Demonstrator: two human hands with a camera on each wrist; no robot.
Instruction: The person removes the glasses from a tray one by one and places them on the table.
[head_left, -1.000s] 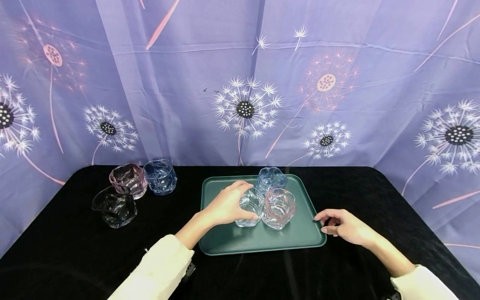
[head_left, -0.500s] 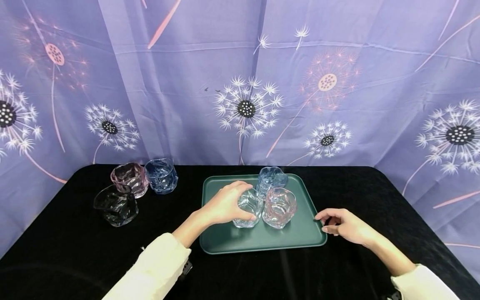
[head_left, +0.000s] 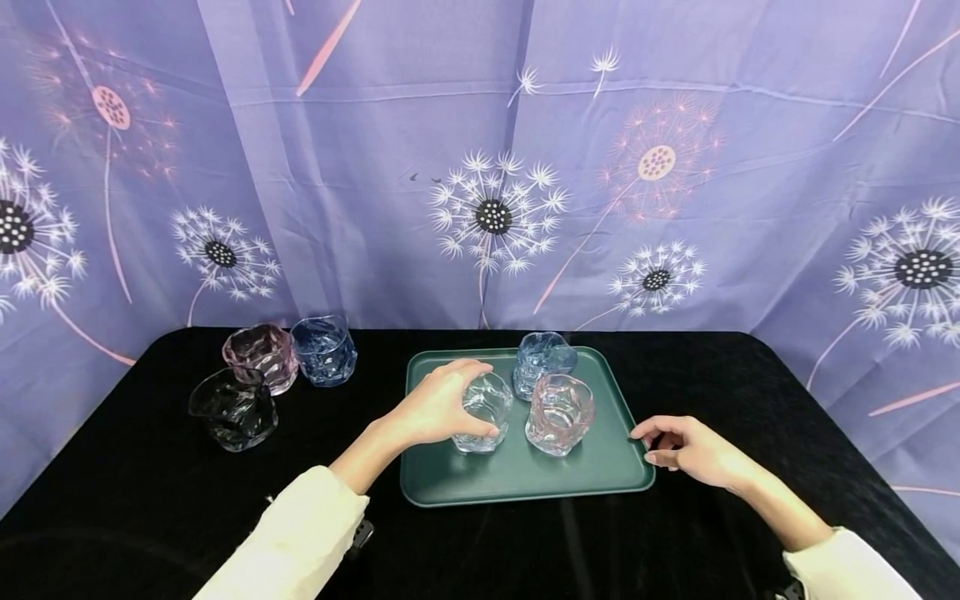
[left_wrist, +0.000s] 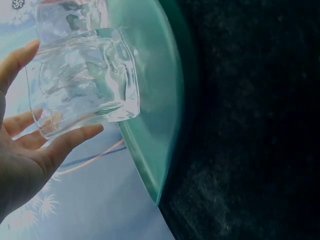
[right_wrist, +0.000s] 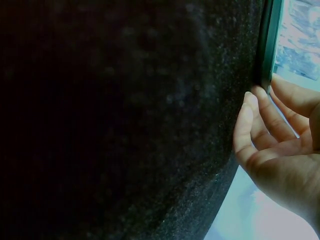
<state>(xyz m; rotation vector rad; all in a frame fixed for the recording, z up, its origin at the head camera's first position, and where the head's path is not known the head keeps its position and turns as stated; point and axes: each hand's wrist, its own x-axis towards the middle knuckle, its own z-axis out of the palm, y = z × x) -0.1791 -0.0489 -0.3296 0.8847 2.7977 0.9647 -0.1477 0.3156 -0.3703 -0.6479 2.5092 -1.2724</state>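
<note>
Your left hand [head_left: 442,404] is curled round a clear glass [head_left: 487,404] over the left half of the green tray [head_left: 600,467], thumb and fingers spread only as wide as the glass; the hand covers the glass's left side, and in the left wrist view some fingers show only blurrily through its wall. Whether its base touches the tray or hangs just above, you cannot tell. Right of the tray's middle stands a pink glass [head_left: 558,417], apart from the clear one, and behind it, toward the tray's far edge, a blue glass [head_left: 542,362], its lower part overlapped by the pink one. Your right hand [head_left: 693,452] is at the tray's right rim, fingers bent in a nearly closed pinch on that edge; how firm the hold is cannot be made out. In the right wrist view the tray is a thin strip cut off at the top. Well left of the tray, a second pink glass [head_left: 262,358], a second blue glass [head_left: 326,354] and a dark-looking glass [head_left: 236,412] are grouped on black cloth [head_left: 525,550], which makes the dark one's outline hard to see.
</note>
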